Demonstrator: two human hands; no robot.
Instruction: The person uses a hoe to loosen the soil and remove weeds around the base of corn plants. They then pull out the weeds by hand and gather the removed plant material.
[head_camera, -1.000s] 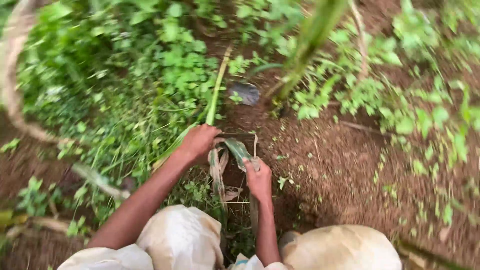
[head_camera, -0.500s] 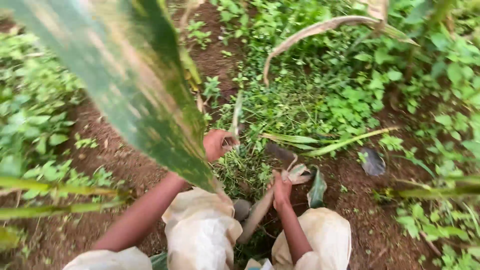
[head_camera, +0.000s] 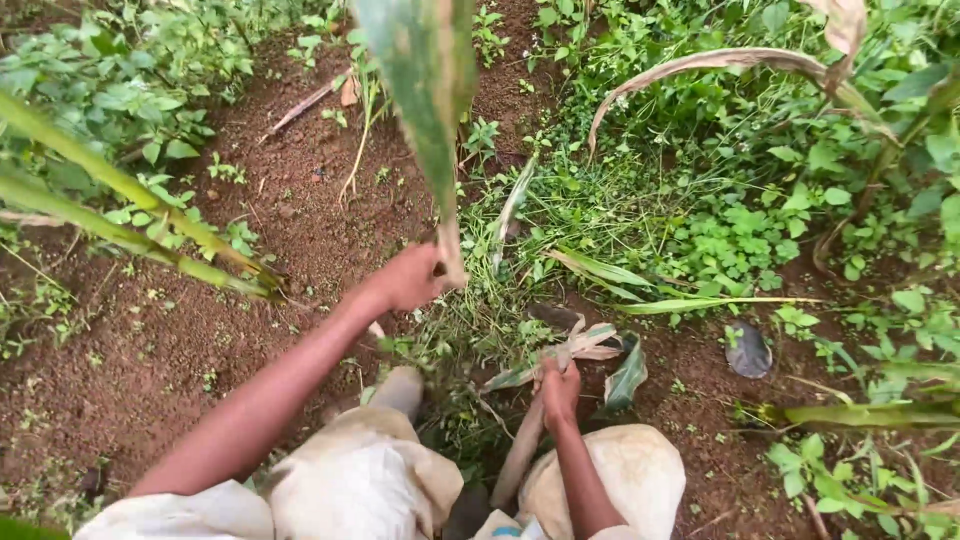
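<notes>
Seen from above, a person crouches on red-brown soil among green weeds and maize plants. The left hand (head_camera: 408, 278) is closed around a tall green stalk (head_camera: 425, 90), gripping it low while its broad leaf rises towards the camera. The right hand (head_camera: 560, 382) is wrapped around the top of a wooden handle (head_camera: 522, 450) that runs down between the knees (head_camera: 620, 470); whatever is at its working end lies hidden under dry leaves (head_camera: 570, 345) at the plant's base. Grass (head_camera: 480, 320) crowds the ground between the two hands. The main risk appears to be the hidden tool end: both hands work near each other, so a slip or glancing stroke could reach the left hand or a knee. The stalk could also snap or give way suddenly under pull, tipping the person backward. The leaf's edge hangs near the face. A dark flat stone (head_camera: 748, 350) sits well apart on the right.
</notes>
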